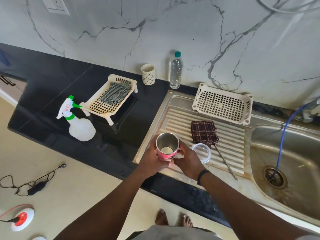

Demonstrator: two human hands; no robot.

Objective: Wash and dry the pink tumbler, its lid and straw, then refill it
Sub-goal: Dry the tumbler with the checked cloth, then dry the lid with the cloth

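Pink tumbler held open-mouthed over the near edge of the draining board

Both arms reached forward and the left hand [150, 160] and right hand [186, 161] curled round the pink tumbler [167, 147], keeping it upright, probably to check its empty steel inside. Just right of the tumbler lay the clear lid [201, 152] and the metal straw [226, 162], apparently set out to dry; beyond it the brown cloth [204, 133], farther back the water bottle [176, 71], likely for refilling

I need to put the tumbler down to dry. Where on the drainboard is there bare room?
Bare ribs lie between the basket and the brown cloth, and left of that cloth, above the pink tumbler. It is crowded by the lid and straw, right of both hands.
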